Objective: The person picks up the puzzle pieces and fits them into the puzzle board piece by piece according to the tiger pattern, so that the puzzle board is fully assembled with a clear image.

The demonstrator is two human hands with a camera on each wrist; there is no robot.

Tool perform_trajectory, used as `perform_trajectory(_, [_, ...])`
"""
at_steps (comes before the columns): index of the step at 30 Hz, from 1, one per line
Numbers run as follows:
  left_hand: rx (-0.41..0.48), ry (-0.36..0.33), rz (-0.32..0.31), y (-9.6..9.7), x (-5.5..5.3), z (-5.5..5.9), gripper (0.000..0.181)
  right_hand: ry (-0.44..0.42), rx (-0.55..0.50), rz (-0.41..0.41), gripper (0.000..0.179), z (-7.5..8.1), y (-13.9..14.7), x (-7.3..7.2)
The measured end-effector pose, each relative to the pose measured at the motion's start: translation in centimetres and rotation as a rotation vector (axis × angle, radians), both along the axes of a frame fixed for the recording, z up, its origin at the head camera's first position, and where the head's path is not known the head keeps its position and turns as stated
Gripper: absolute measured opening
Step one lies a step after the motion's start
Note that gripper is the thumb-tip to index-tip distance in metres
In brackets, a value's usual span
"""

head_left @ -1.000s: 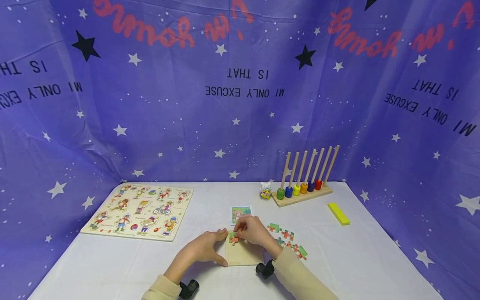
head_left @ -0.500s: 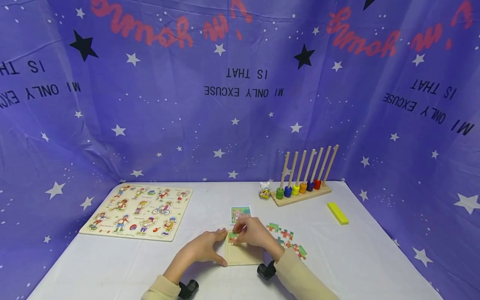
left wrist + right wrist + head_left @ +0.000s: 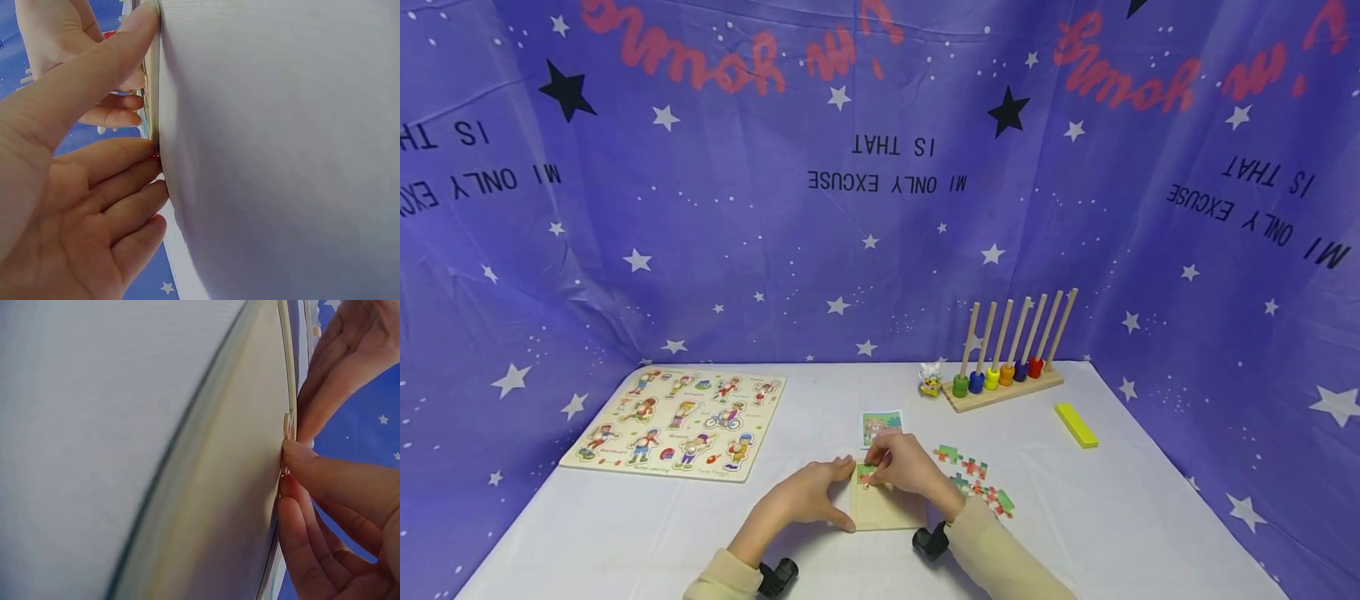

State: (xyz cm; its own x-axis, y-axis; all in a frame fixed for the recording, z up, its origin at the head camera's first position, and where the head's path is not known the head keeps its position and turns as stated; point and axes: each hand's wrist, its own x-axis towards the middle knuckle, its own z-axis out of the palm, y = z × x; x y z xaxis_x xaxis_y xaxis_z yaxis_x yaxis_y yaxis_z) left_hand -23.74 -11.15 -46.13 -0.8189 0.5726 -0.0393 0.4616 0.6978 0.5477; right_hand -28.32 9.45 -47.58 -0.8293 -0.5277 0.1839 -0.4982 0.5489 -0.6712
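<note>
A small wooden puzzle tray [image 3: 887, 512] lies on the white table in front of the person. In its far left corner is a green and red jigsaw puzzle piece [image 3: 867, 476]. The right hand [image 3: 910, 465] reaches over the tray and pinches this piece between thumb and fingers; the right wrist view shows the piece [image 3: 287, 427] edge-on at the thumb tip. Along the tray's left edge rests the left hand [image 3: 812, 493], thumb at the near corner and fingers at the far one. In the left wrist view its fingers [image 3: 128, 206] are nearly straight against the rim.
Several loose puzzle pieces [image 3: 976, 471] lie right of the tray. Behind it is a picture card [image 3: 880, 427]. A large figure puzzle board [image 3: 673, 425] is at the left. A toy figurine [image 3: 930, 380], a peg rack with coloured beads [image 3: 1007, 387] and a yellow block [image 3: 1077, 426] stand further right.
The right hand makes only slight shifts over the puzzle piece in the tray's far left corner. The left hand stays at the tray's left edge.
</note>
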Motion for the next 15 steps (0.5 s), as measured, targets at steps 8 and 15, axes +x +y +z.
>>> perform_trajectory(8, [-0.003,0.009,-0.001,0.0,0.0,0.0,0.090,0.004,0.002,0.015,0.018,0.0,0.3,0.1])
perform_trajectory(15, [-0.003,0.012,0.010,0.1,0.0,0.0,0.089,0.024,-0.017,0.005,0.017,0.5,2.1,0.2])
